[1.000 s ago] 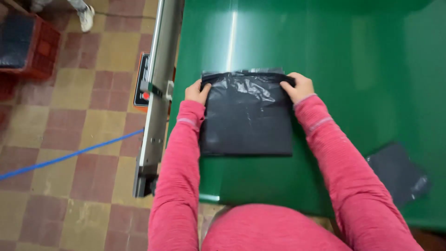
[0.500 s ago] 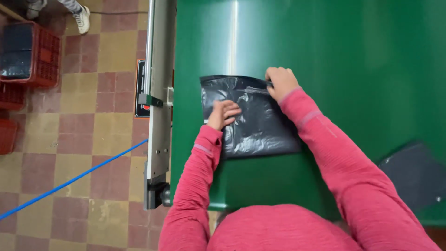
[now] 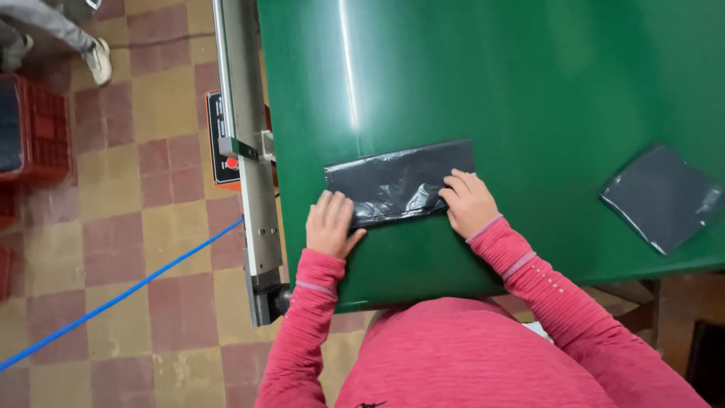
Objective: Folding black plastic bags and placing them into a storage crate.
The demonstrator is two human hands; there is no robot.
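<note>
Glossy green tabletop [image 3: 529,83] is open far of the folded black plastic bag [image 3: 396,183]. Second flat black plastic bag [image 3: 661,196] sits well right. Grey metal rail [image 3: 245,151] bounds the left edge.

Bright, even light from overhead; a white streak of glare runs down the glossy green desk [image 3: 529,91]. Sharp, shadows faint.

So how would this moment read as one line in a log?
left hand: flat on black plastic bag | right hand: pressing bag | bag: folded strip on green table | second folded bag: apart, at right
</note>
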